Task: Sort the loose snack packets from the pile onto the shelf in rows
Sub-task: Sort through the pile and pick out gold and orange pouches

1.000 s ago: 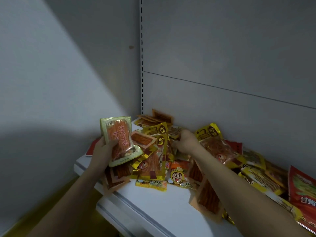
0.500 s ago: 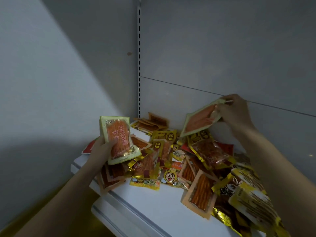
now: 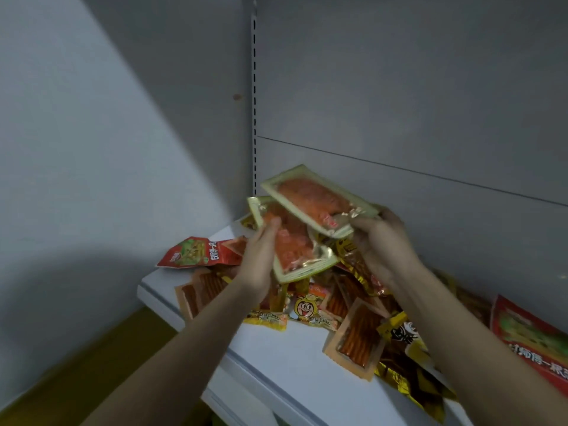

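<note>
My left hand (image 3: 261, 256) grips a pale-green-edged packet of orange snack (image 3: 292, 250), held upright above the pile. My right hand (image 3: 381, 244) pinches a second packet of the same kind (image 3: 316, 201) by its right end. That second packet lies flat and overlaps the top of the first one. Below both hands a loose pile of snack packets (image 3: 335, 302) in orange, yellow and red covers the white shelf (image 3: 295, 361).
A red and green packet (image 3: 196, 253) lies at the shelf's left corner, and another red one (image 3: 531, 336) sits at the far right. The grey back panel (image 3: 399, 103) with a slotted upright (image 3: 254, 87) rises behind. The shelf's front edge (image 3: 172, 309) drops to a yellow floor.
My right hand has brought its packet from up near the back panel down and left onto the packet in my left hand. My left hand has risen slightly toward the middle.
</note>
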Demonstrator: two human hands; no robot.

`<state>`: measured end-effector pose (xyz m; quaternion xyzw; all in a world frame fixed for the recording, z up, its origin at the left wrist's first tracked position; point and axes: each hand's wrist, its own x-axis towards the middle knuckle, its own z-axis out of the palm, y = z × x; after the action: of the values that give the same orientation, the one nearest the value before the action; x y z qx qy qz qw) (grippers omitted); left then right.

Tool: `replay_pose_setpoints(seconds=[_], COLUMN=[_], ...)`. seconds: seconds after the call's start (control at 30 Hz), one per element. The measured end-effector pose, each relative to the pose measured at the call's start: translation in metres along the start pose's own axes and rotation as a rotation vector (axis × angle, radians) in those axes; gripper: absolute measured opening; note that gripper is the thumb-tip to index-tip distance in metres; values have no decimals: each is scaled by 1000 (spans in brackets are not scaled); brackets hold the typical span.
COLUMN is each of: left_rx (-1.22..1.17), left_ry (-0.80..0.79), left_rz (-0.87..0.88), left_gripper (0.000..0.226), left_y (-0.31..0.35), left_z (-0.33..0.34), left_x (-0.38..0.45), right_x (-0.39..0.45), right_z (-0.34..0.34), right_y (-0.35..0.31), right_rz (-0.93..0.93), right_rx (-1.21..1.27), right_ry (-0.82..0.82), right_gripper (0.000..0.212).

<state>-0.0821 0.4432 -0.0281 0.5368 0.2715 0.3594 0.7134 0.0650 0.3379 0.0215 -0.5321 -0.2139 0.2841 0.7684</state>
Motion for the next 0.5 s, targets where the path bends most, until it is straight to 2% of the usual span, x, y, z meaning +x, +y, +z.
replay_pose_setpoints(seconds=[0.07, 0.13, 0.17, 0.2, 0.27, 0.33, 0.4, 0.5], left_rx=[-71, -14, 24, 53, 62, 77, 105, 144], left_ry=[-47, 10, 30, 26, -19, -120, -217, -309], left_rz=[-42, -18, 8, 26, 27, 8, 14, 24], left_gripper=[57, 91, 99, 97, 71, 45, 48, 47], left_y=[2, -4, -11, -14, -13, -18, -26, -36], left_z=[13, 19, 19, 21, 30, 41, 57, 91], left_x=[4, 14, 21, 25, 25, 25, 24, 10], right_x=[-9, -17, -20, -24, -29, -32, -39, -56], right_z=[-1, -7, -11, -14, -22, -35, -51, -80], right_y=[12, 16, 15, 11, 1, -7, -11, -12], right_rz=[30, 46, 55, 57, 16, -72, -102, -90], right_rx=[-260, -477, -562, -648, -806, -848, -785, -721], right_ry=[-18, -37, -58, -86, -80, 36, 149, 220], right_gripper=[24, 28, 29, 29, 28, 35, 41, 50])
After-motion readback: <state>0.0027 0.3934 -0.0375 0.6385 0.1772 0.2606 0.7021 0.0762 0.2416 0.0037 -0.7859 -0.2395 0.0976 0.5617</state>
